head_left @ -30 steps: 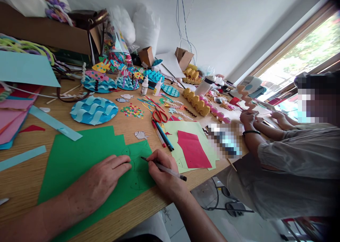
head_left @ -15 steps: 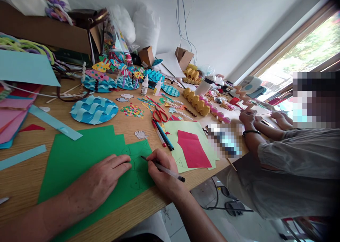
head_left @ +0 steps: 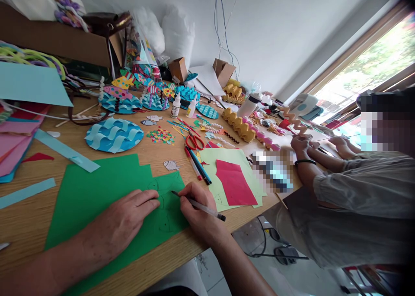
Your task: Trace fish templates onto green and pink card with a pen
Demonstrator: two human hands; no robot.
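Note:
A sheet of green paper [head_left: 106, 179] with stepped cuts along its far edge lies before me, fish outlines drawn on its right part. My left hand [head_left: 129, 216] rests flat on it, fingers stretched toward the drawings. In my right hand [head_left: 199, 207] is a pen [head_left: 204, 208] with a clear barrel and black end, its tip at the paper beside a fish outline. Just beyond the sheet lies a small striped paper fish [head_left: 171, 165]. Several pens [head_left: 198, 164] and red-handled scissors [head_left: 195, 141] lie farther off, near light green paper with a red piece [head_left: 236, 183] on top.
A blue wavy paper oval [head_left: 114, 134], confetti [head_left: 161, 136], glue bottles [head_left: 175, 105] and finished fish decorations [head_left: 119, 94] stand farther back. Coloured paper [head_left: 16, 142] is stacked at left. Another person [head_left: 363, 201] works at right, near egg-carton strips [head_left: 238, 124].
Almost nothing differs. The view has shifted very slightly, while both hands and the pen keep their places on the green paper.

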